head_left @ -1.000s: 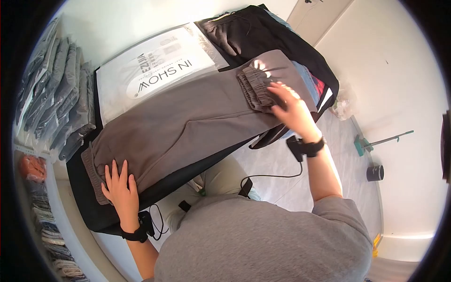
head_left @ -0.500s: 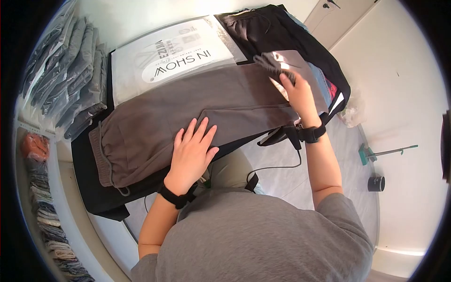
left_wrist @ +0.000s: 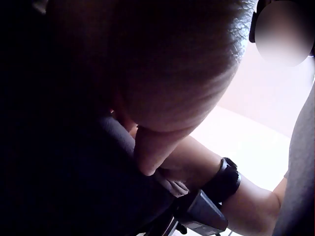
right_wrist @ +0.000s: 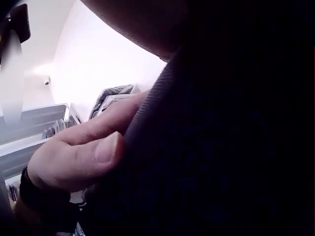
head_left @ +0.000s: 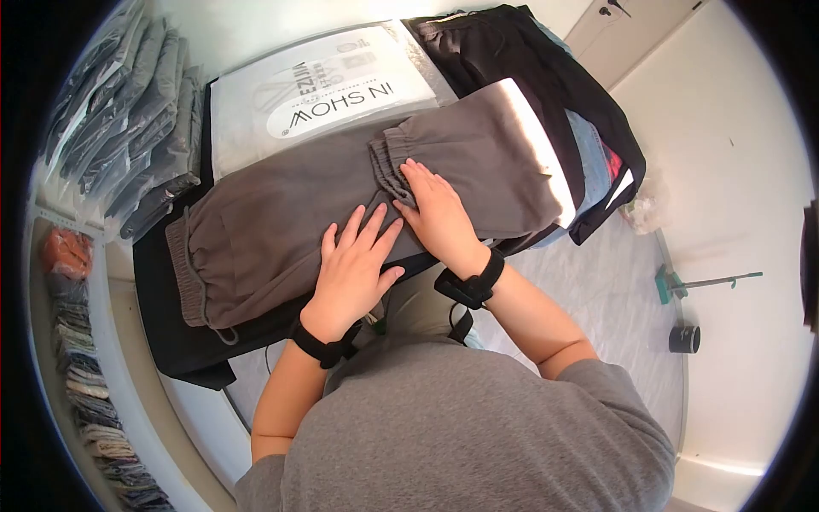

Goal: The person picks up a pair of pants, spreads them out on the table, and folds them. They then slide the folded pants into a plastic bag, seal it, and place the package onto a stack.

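Grey-brown trousers lie lengthwise across the black-covered table, the gathered waistband and its drawstring at the left end. Their lower legs are folded back over the rest, so the elastic cuffs sit near mid-length. My left hand rests spread on the fabric just left of the cuffs. Beside it, my right hand lies over the folded legs, fingertips at the cuff edge. The left wrist view is mostly dark, with the left thumb on the cloth.
White printed plastic bags lie behind the trousers. Black trousers and blue denim are at the table's right end. Bagged garments are stacked at the left, above a shelf of folded clothes. A black bin stands on the floor.
My left hand has moved from the waistband to mid-length. My right hand took up the cuffs and brought them leftward, folding the lower legs over; it now lies on them.
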A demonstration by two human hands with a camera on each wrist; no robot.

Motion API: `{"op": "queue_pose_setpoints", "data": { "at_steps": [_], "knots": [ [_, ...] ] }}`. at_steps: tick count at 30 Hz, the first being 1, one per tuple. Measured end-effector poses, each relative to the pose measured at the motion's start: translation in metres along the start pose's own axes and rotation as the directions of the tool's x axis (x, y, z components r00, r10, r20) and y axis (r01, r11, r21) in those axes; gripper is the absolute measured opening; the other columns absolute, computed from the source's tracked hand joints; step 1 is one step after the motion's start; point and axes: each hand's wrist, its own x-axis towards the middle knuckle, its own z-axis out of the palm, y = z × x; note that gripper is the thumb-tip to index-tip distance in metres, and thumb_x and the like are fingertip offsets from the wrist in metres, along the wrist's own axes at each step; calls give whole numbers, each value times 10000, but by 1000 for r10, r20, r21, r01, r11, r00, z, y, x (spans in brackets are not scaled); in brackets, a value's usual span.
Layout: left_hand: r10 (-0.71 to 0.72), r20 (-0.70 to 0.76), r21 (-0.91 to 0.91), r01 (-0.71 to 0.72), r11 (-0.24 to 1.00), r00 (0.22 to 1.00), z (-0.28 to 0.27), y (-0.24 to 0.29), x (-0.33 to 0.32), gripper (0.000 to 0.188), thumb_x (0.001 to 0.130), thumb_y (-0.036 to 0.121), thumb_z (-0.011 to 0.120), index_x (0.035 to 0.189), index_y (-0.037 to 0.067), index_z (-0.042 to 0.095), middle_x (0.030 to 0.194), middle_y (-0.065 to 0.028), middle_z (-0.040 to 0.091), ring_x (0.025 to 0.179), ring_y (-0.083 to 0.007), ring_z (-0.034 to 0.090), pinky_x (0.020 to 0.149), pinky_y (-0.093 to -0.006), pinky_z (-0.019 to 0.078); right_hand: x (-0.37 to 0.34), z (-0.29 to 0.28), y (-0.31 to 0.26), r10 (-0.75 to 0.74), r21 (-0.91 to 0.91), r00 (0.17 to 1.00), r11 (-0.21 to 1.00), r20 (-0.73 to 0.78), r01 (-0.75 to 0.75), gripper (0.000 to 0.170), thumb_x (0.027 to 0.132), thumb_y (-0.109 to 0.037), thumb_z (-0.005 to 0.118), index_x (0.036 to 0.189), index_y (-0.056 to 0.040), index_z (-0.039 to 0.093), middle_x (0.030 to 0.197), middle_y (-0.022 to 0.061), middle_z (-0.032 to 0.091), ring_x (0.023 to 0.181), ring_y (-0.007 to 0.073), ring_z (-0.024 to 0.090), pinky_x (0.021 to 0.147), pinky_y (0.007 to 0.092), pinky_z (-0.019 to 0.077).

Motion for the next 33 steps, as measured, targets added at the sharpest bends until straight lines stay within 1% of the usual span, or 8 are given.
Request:
{"op": "queue_pose_setpoints", "data": {
  "at_steps": [5,11,13,16,19,21,29,33],
  "knots": [
    [-85,81,-53,90,995,993,-5,1,6,582,828,247,648,1338,72,428,1446,-122,361,1360,-339,277,1072,-536,222,-4,-54,-7,-54,119,982,992,179,33,587,858,-223,640,1361,-35,403,1417,199,391,1333,330,354,1079,420,298],
    [-16,-64,-67,12,998,998,-11,10,19,619,843,130,615,1396,84,342,1490,-155,255,1383,-356,222,1098,-525,207,32,-182,71,-4,-280,968,957,250,77,454,873,-185,605,1314,-151,505,1420,191,398,1342,333,342,1085,414,292],
    [52,-33,-61,-54,997,998,-5,15,26,641,840,132,619,1409,88,327,1494,-151,246,1384,-360,214,1098,-516,216,66,-200,100,-94,-122,948,983,306,137,437,874,-157,606,1302,-148,520,1407,171,429,1322,312,385,1062,366,329],
    [41,-46,-83,-45,996,998,2,14,32,634,824,140,639,1387,78,354,1455,-159,292,1366,-360,245,1089,-500,234,115,-200,134,85,84,858,986,506,-147,373,928,-144,560,1299,-129,521,1367,83,479,1261,211,440,1059,324,339],
    [30,-96,-81,-38,996,995,4,13,31,607,803,156,663,1340,65,396,1400,-166,345,1342,-360,283,1070,-490,258,151,-170,189,-47,556,826,761,562,-334,366,920,-141,592,1272,-69,524,1214,40,555,1124,116,499,990,272,390],
    [22,-85,-100,-31,995,996,5,13,30,585,791,162,671,1310,64,419,1389,-164,360,1335,-361,294,1066,-489,262,167,-153,198,-58,541,792,760,608,-360,485,890,-280,650,1280,-32,502,1170,79,596,1110,141,520,980,277,388],
    [-4,-72,-97,-3,995,997,7,13,34,553,758,160,681,1251,48,458,1362,-168,386,1327,-353,316,1056,-501,271,189,-160,204,287,-197,613,957,737,-210,462,789,-418,697,921,22,649,846,86,642,809,173,582,730,330,449],
    [4,-46,-86,-8,996,999,7,15,36,541,761,153,671,1247,45,461,1365,-172,385,1330,-356,314,1061,-498,265,169,-147,232,165,-289,770,957,616,26,426,774,-417,709,908,-18,645,882,153,651,837,298,616,753,382,473]
  ]
}}
